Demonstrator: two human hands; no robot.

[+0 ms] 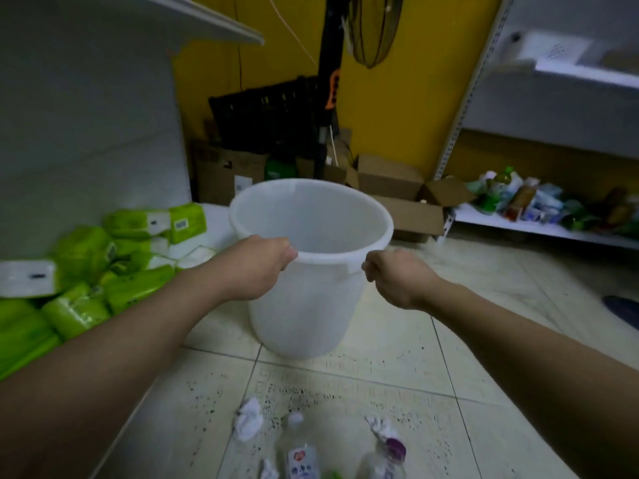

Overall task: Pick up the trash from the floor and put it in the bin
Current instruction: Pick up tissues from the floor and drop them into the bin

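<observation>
The left hand (257,267) and right hand (397,278) are gripping the bin (304,305) rim (fingers curled); trash (247,423) is lying on the floor (484,340) behind them.

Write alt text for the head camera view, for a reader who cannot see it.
A person's left hand and right hand grip the near rim of a translucent white bin. Crumpled tissues and plastic bottles lie on the tiled floor nearer the camera; green packs are piled at left.

I see a translucent white bin (311,305). Left of the bin, lime-green packs (79,312) with white ends; behind the bin, a yellow wall (397,108); under the bin, cream tiles (345,385) speckled black.
</observation>
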